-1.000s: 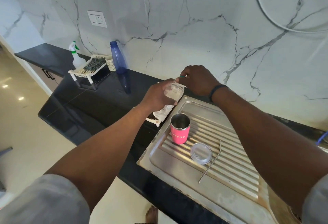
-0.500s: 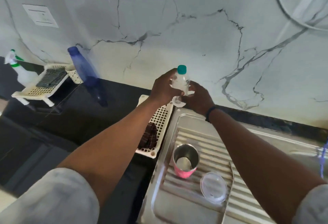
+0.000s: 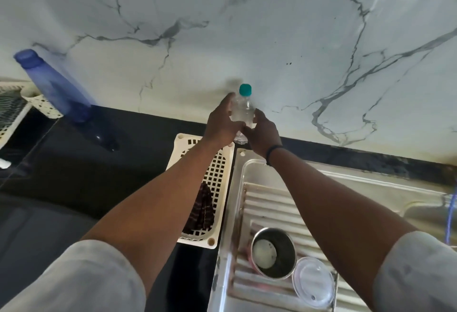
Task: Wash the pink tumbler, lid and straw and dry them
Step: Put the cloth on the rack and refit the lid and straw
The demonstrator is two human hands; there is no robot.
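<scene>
Both hands are raised together against the marble wall, holding 1 small clear bottle with a teal cap. The left hand has its grip curled round the bottle's left side, thumb up along the shoulder; the right hand has its grip wrapped round the lower right side and base. The 2 hands touch each other beneath the bottle, which stands nearly upright with the cap above the fingers.

Below and nearer the person than the right grip, the pink tumbler stands open-mouthed on the ribbed steel drainboard, only a sliver of pink showing at its left edge. Just right of it and touching its rim lies the clear lid, flat on the ribs. The straw cannot be made out.

Directly beneath the left grip a cream perforated tray rests on the black desk, beside the drainboard, with a dark scrubber in it. Far left of the left grip a blue bottle stands by the wall, with another cream rack at the frame's edge.
</scene>
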